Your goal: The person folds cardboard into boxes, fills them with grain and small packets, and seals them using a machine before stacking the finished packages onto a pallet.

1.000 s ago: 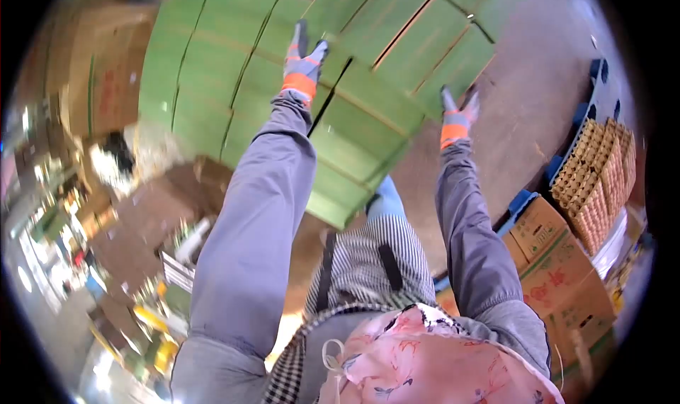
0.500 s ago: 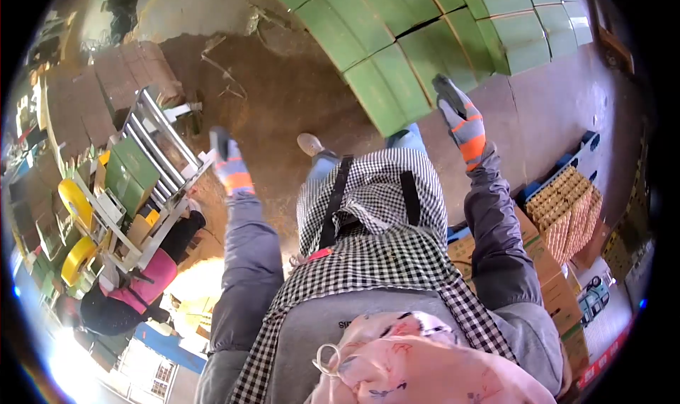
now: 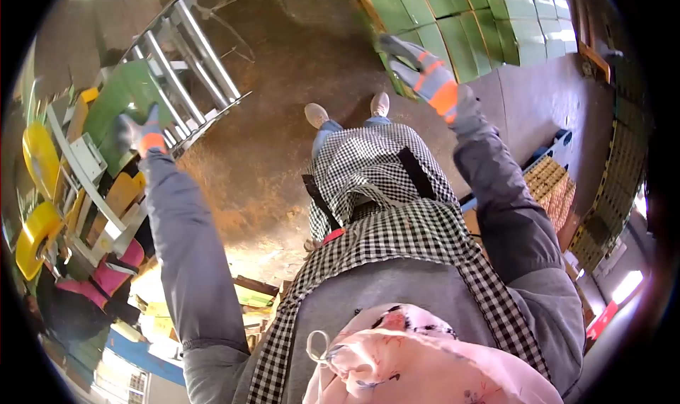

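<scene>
My left hand (image 3: 142, 133), in a grey and orange work glove, reaches over the roller conveyor (image 3: 190, 64). Its fingers are apart and overlap the near side of a green box (image 3: 127, 96) lying at the end of the rollers. My right hand (image 3: 419, 71), gloved alike, is stretched out to the front right with its fingers extended and nothing in them. It overlaps the near corner of a large stack of green boxes (image 3: 460, 43) on the floor. The left glove is slightly blurred.
Left of me stands a machine with yellow tape rolls (image 3: 39, 227). A person in pink and black (image 3: 99, 283) is beside it. To the right are a stack of egg trays (image 3: 549, 188) and a blue pallet (image 3: 559, 145). Brown concrete floor (image 3: 283, 85) lies ahead.
My body has turned left, and the conveyor now sits closer. My left hand has moved out to the green box there; my right hand is raised further forward. Both feet now show.
</scene>
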Available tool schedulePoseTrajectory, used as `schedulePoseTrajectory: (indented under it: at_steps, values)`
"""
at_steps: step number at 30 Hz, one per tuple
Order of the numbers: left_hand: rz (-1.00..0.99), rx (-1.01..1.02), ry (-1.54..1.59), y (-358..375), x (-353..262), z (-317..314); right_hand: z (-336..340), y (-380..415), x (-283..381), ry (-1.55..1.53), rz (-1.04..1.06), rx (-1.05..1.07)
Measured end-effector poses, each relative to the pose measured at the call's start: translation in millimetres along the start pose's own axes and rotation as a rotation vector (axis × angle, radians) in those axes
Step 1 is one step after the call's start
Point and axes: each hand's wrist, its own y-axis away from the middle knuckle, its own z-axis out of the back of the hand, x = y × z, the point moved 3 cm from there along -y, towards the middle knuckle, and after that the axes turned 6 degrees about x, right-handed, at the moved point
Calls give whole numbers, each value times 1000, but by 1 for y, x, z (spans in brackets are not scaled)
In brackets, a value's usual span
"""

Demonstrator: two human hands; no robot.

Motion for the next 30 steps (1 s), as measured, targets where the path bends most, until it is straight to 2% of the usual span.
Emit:
schedulePoseTrajectory:
  at_steps: [1, 3, 4, 5, 6, 7, 9, 11, 13, 15, 16, 17, 19, 20, 21, 23, 25, 27, 28, 30]
  values:
    - [-34, -3, 0, 21, 2, -1, -16, -17, -1, -49, -29, 24]
    - [-376, -43, 143, 92, -6, 9, -58, -53, -19, -427, -58, 112]
    - [-386, 85, 202, 134, -17, 16, -77, -64, -22, -490, -155, 110]
    - [-496, 151, 158, 176, -37, 27, -96, -75, -25, -554, -252, 102]
    - [-513, 270, 182, 213, -59, 38, -110, -81, -25, -588, -275, 139]
    - [-689, 374, 134, 244, -72, 39, -125, -78, -21, -605, -274, 216]
    - [-740, 590, 82, 304, -90, 32, -140, -48, -9, -640, -316, 414]
    - [-798, 606, 135, 331, -112, 31, -132, -2, -10, -737, -461, 534]
    - [-1009, 740, 27, 337, -124, 12, -108, 37, -48, -924, -462, 327]
    - [-901, 698, 245, 330, -171, 12, -76, 64, -94, -1047, -446, 69]
    - [-777, 560, 342, 326, -196, 12, -56, 75, -93, -1350, -524, -102]
    - [-638, 462, 408, 318, -238, 24, -41, 78, -120, -1516, -428, -170]
    - [-597, 448, 703, 310, -276, 3, -11, 69, -170, -1680, -353, -448]
    - [-612, 489, 735, 315, -289, -10, 10, 62, -189, -1684, -327, -455]
    - [-756, 473, 618, 323, -299, -19, 34, 52, -205, -1718, -261, -526]
    - [-796, 667, 551, 346, -313, -40, 83, 30, -235, -1764, -181, -596]
    - [-764, 872, 347, 369, -298, -79, 126, 12, -265, -1711, -262, -649]
    - [-755, 978, 299, 389, -289, -104, 147, -7, -336, -1640, -222, -763]
    - [-752, 976, 273, 394, -297, -105, 162, -12, -351, -1627, -199, -804]
    - [-684, 1171, 252, 401, -310, -106, 190, -23, -368, -1645, -119, -864]
